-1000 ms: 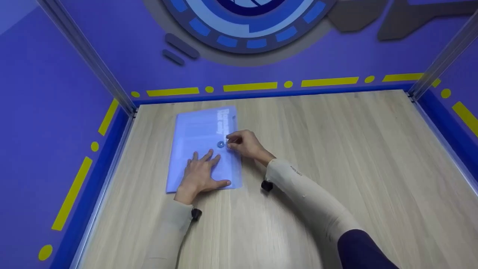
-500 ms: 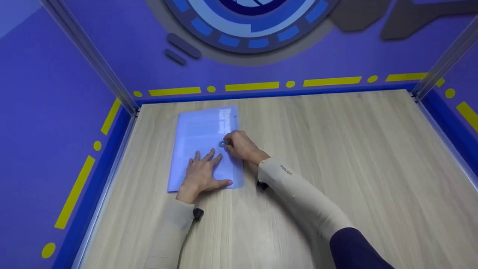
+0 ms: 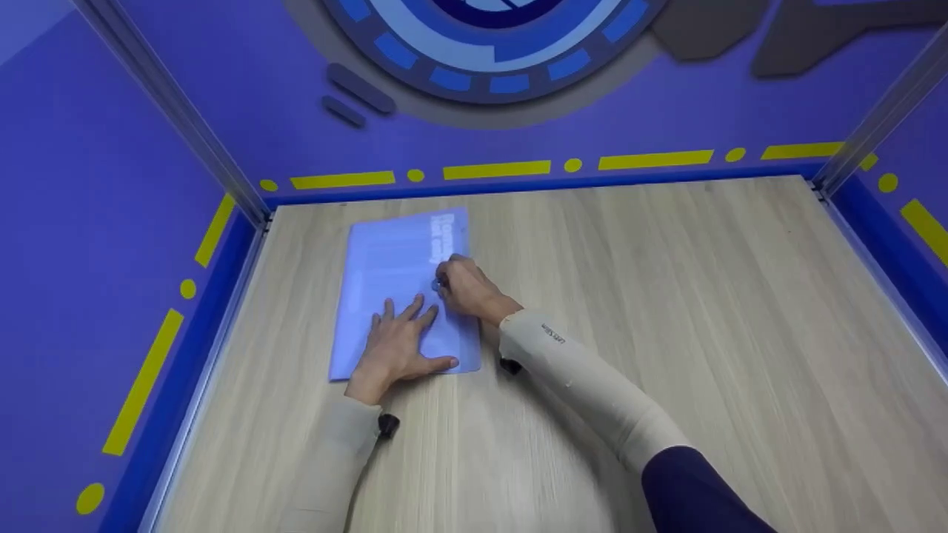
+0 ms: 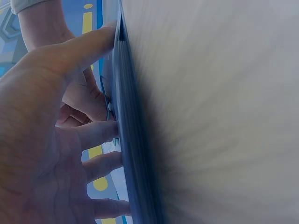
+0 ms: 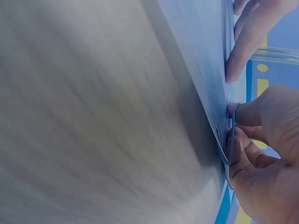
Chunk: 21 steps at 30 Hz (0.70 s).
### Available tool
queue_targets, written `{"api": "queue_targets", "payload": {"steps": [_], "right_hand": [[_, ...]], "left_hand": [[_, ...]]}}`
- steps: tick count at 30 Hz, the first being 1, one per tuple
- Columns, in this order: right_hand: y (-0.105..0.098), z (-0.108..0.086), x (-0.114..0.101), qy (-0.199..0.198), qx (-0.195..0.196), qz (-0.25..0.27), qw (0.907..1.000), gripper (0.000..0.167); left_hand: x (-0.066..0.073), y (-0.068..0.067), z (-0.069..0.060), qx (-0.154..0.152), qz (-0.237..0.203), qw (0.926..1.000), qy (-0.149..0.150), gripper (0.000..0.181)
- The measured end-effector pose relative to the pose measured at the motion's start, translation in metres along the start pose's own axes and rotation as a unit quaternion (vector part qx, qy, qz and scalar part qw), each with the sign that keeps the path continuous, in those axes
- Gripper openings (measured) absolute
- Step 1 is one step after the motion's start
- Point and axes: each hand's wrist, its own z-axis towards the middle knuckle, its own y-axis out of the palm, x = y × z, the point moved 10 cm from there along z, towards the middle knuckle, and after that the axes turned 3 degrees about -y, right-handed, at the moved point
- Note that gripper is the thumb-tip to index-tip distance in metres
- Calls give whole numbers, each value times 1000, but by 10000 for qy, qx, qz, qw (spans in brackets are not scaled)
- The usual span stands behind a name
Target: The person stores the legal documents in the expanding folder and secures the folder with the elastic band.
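A translucent blue document folder (image 3: pixel 385 252) lies flat on the table, with white lettering along its right side. On its flap is a small round button (image 3: pixel 435 285), now partly covered by my right fingers. My left hand (image 3: pixel 396 348) rests spread on the lower part of the folder, fingers straight. My right hand (image 3: pixel 470 289) is at the button with fingers curled. In the right wrist view, its thumb and fingers pinch a thin blue cord (image 5: pixel 234 123) that forms a loop by the folder's surface. The left wrist view shows the folder's layered edge (image 4: pixel 128 116) side-on.
The folder lies on the left half of a light wood-grain table (image 3: pixel 703 333). A blue back wall (image 3: pixel 615 126) with yellow dashes and side walls enclose the table. A metal post (image 3: pixel 185 126) stands at the back left corner.
My right hand has moved leftward from the right of the button until its fingers partly cover it. My left hand has stayed in place on the folder.
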Motion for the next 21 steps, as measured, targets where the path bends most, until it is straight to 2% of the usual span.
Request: {"api": "queue_targets", "payload": {"steps": [6,21], "right_hand": [[5,2,4,226,-134,-40,9996,12],[12,7,-1,44,-122,-293,9995,15]], "left_hand": [[1,1,0,-70,-34,10000,-25,108],[3,2,1,-217,133,9997,-35,110]]}}
